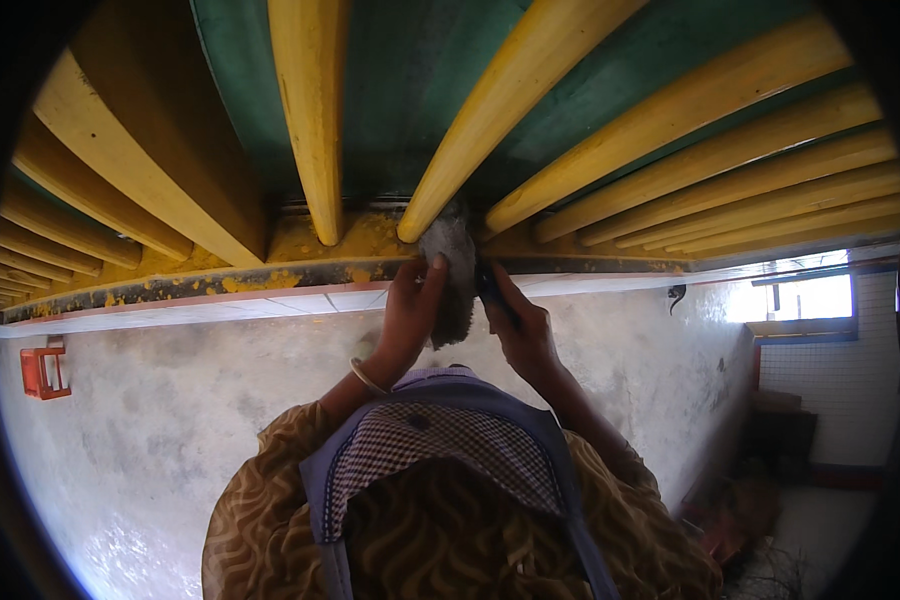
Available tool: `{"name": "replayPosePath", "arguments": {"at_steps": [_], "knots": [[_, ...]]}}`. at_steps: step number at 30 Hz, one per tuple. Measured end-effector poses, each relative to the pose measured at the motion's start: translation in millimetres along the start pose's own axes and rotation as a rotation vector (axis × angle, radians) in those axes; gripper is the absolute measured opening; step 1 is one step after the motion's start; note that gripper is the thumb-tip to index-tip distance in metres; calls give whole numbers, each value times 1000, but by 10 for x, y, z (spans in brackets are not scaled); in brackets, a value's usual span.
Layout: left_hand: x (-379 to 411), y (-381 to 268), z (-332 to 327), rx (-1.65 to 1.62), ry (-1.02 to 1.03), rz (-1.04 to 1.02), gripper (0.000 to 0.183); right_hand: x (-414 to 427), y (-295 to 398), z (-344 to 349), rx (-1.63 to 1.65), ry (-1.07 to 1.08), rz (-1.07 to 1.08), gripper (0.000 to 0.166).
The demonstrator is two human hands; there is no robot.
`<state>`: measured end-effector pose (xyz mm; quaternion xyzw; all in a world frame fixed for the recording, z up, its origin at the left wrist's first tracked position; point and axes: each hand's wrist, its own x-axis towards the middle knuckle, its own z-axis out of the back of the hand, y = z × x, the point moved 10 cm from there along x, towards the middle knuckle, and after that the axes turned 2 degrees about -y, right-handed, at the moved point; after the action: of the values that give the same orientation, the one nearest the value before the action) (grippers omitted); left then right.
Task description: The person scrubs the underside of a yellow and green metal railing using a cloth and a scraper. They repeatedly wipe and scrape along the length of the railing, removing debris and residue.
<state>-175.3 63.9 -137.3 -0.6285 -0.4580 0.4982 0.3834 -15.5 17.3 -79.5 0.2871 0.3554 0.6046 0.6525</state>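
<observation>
My left hand (412,307) grips the left side of a grey, fuzzy-edged piece of material (450,277), with the thumb lying on its face. The piece hangs over the edge of a yellow-painted ledge, between two yellow bars. On its right side, my right hand (521,322) is closed around a dark, slim tool (497,296); its kind cannot be told, and its upper end is hidden in shadow by the grey piece. A pale bangle (364,375) circles my left wrist.
Yellow round bars (525,97) rise from the ledge (367,236) before a green surface (435,82). A wide yellow post (157,135) stands left. A red plastic stool (45,373) is at far left; a dark box-like object (780,435) is at right.
</observation>
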Motion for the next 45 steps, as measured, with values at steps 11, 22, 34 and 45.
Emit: {"name": "replayPosePath", "arguments": {"at_steps": [11, 22, 34, 45], "knots": [[-3, 63, -340, -122, 6, 68, 42, 89, 308, 262, -229, 81, 254, 56], [-212, 307, -547, 11, -204, 5, 44, -200, 55, 450, -246, 16, 456, 57], [-200, 61, -733, 762, -183, -488, 28, -341, 482, 470, -828, -15, 783, 67], [-202, 66, -749, -537, 88, 124, 46, -48, 890, 197, -1304, 95, 777, 60]]}}
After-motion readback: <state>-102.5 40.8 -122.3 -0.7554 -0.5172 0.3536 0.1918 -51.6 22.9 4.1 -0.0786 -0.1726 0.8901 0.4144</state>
